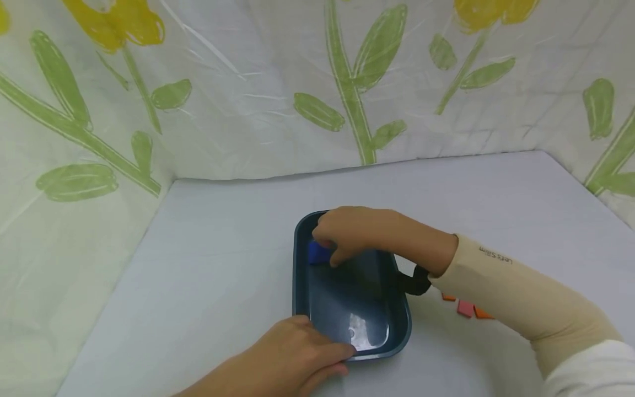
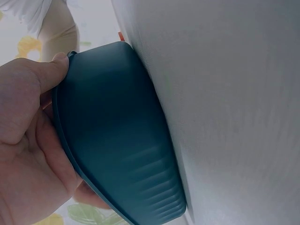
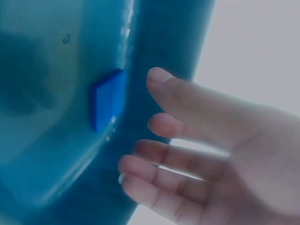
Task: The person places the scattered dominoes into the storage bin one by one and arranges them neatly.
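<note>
A dark blue rectangular tray point(image 1: 399, 309) sits on a white table point(image 1: 213, 248). My left hand point(image 1: 297, 353) grips its near rim, thumb on the edge point(image 2: 51, 70) and fingers under the tray point(image 2: 117, 131). A small flat blue piece point(image 1: 317, 254) lies in the tray's far left corner, leaning against the tray wall point(image 3: 159, 42). My right hand point(image 1: 347, 231) hovers just over that blue piece point(image 3: 107, 98), and its loosely curled fingers point(image 3: 173, 89) are a little apart from it and hold nothing.
Small orange point(image 1: 448, 298) and pink point(image 1: 464, 309) flat pieces lie on the table right of the tray, partly under my right forearm. Plastic sheeting printed with green leaves and yellow flowers point(image 1: 347, 82) walls in the table at the back and both sides.
</note>
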`<state>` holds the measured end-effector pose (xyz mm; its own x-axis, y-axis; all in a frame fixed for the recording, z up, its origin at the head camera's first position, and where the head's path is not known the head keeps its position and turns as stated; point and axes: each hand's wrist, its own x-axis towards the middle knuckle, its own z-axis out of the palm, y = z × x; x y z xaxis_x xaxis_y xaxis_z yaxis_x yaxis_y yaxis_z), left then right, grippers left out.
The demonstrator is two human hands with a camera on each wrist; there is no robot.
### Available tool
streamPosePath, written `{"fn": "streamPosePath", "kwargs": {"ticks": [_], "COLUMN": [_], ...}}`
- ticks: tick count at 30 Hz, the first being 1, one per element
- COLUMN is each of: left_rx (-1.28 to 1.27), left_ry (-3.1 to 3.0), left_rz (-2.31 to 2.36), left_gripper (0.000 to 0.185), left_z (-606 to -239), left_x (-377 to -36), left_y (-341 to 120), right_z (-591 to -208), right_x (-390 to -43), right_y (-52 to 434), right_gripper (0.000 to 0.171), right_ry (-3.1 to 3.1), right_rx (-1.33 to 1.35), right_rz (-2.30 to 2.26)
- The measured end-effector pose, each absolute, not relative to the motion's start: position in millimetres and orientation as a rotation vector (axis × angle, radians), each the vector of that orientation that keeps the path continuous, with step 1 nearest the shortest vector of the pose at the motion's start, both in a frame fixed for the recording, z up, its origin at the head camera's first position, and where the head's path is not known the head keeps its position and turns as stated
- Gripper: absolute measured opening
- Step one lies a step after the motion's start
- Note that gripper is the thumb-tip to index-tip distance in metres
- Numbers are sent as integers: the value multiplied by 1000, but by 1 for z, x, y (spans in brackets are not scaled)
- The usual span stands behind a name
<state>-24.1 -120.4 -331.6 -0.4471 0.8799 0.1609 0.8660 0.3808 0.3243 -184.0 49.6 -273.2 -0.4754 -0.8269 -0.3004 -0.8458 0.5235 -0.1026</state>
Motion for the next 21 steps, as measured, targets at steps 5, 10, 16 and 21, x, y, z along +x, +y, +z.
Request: {"fn": "streamPosePath", "kwargs": {"ticks": [5,10,16,21], "left_rx": [1624,1621,1618,1614], "left_ry": [2583,2581,2585,2590], "left_rz": [566,534,535,554], "left_gripper": [19,21,20,17], "left_z": [-332,-331,-330,-331], "left_x": [-24,-25,-24,-23], "left_y": [-120,-120,-120,-119], "right_z": [-264,-258,-252,-252], "right_x": [-173,-161,-141,-125], "right_y": [80,108,139,167], "right_gripper": [32,34,35,37], "right_ry": [2501,2541,2629,2735], "right_rx": [-1381,-1376,-1384,-1297], "right_rz": [-43,-126,-127,-92]}}
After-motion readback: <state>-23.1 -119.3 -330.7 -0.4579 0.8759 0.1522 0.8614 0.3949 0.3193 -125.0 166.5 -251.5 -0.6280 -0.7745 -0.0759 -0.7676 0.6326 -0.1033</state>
